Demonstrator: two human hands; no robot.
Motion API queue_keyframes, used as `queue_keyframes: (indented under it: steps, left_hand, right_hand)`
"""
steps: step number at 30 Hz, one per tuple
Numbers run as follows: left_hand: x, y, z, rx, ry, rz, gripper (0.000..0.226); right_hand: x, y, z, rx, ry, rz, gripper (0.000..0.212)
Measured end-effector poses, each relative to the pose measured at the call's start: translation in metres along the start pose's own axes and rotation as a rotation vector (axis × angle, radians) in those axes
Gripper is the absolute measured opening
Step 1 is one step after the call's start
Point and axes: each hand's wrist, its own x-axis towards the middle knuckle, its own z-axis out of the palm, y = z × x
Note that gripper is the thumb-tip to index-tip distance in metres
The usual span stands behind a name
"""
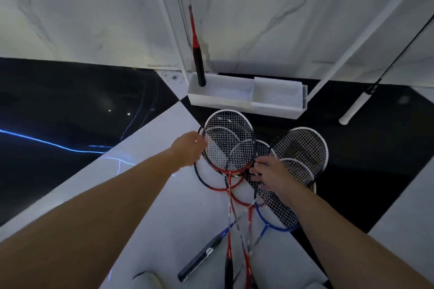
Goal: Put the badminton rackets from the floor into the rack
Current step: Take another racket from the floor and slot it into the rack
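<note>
A pile of badminton rackets (pixel 249 171) lies on the black and white floor (pixel 150 148), just in front of the white rack (pixel 246 98). Their round heads lie over each other, and their long handles point back toward the person.

The left hand (pixel 187 148) is at the left edge of the top racket (pixel 229 141), the one with a red and white frame. Its fingers curl at the rim, so its grip looks closed on that racket. The right hand (pixel 270 173) is on the pile too, just right of the top racket. Its fingers are bent down among the strings and frames, but I cannot tell if its grip has hold of anything.

One red and black racket (pixel 196 42) stands in the left end of the rack, handle down, leaning on the white wall (pixel 94 7). Right of the rack, a racket with a white handle (pixel 357 105) leans with its handle on the floor.
</note>
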Motion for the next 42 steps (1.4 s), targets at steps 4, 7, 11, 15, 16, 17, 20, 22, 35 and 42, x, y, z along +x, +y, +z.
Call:
queue_keyframes:
  steps: [4,7,11,15,16,17,20,22,35,42]
  left_hand:
    - [0.028,-0.009,0.011,0.067,-0.052,0.045,0.021]
    - [0.045,-0.011,0.018,0.006,-0.043,0.057,0.025]
    - [0.063,-0.023,0.028,-0.024,-0.051,0.043,0.026]
    - [0.071,-0.030,0.030,0.000,-0.062,0.036,0.023]
    - [0.071,-0.030,0.030,0.007,-0.056,0.040,0.025]
    - [0.070,-0.029,0.028,0.023,-0.050,0.052,0.026]
    - [0.068,-0.028,0.029,0.027,-0.046,0.069,0.029]
    - [0.068,-0.029,0.030,-0.011,-0.043,0.057,0.027]
    - [0.011,0.032,-0.022,-0.225,0.312,0.128,0.063]
    - [-0.076,0.106,-0.072,-0.179,0.212,0.360,0.077]
  right_hand:
    - [0.055,0.037,0.036,-0.065,-0.025,0.003,0.016]
    - [0.085,0.061,0.059,-0.123,0.031,0.029,0.015]
    - [0.106,0.088,0.085,-0.158,0.087,0.064,0.017]
    - [0.115,0.102,0.103,-0.049,0.119,0.153,0.024]
    - [0.117,0.103,0.104,-0.024,0.127,0.171,0.034]
    - [0.117,0.103,0.105,-0.015,0.132,0.181,0.043]
    - [0.114,0.103,0.102,-0.032,0.101,0.167,0.033]
    - [0.115,0.101,0.102,-0.030,0.088,0.135,0.026]
    - [0.006,0.040,0.065,0.005,-0.077,-0.094,0.045]
    - [-0.083,-0.022,0.040,-0.007,-0.085,-0.171,0.033]
